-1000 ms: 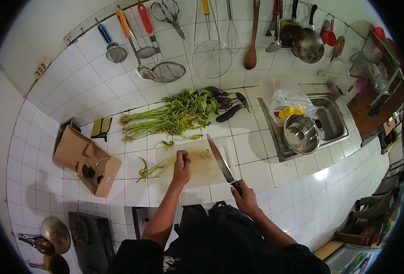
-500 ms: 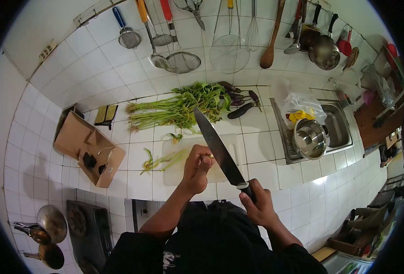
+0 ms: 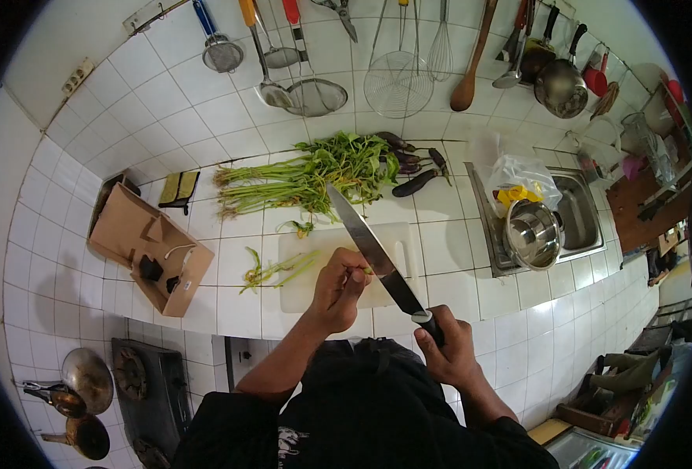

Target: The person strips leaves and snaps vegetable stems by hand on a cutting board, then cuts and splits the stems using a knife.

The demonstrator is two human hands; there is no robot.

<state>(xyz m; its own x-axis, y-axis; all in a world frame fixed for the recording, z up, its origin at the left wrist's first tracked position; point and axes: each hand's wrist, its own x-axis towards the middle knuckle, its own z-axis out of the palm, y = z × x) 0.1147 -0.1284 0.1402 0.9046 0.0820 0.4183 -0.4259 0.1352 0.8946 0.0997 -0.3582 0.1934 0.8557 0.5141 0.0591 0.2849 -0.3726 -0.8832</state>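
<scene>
My right hand (image 3: 449, 348) is closed round the black handle of a large knife (image 3: 373, 254), whose blade slants up and to the left. Beside the blade, my left hand (image 3: 342, 289) is pinched over the cutting board (image 3: 397, 238); a small greenish bit shows at its fingertips, too small to name. A few cut stems (image 3: 283, 270) lie at the board's left edge. Behind the board is a large bunch of leafy greens (image 3: 315, 176), its stems pointing left. Several dark eggplants (image 3: 415, 184) lie at its right end.
An open cardboard box (image 3: 154, 250) stands at the left. At the right, a steel pot (image 3: 532, 234) and a plastic bag (image 3: 522, 176) sit by the sink (image 3: 577, 211). Utensils and pans hang along the tiled wall. A black stove (image 3: 154, 391) is at lower left.
Both hands have come closer together, and the knife has moved left, its blade now near my left fingertips. My left hand has shifted right over the board. The whole view has also shifted.
</scene>
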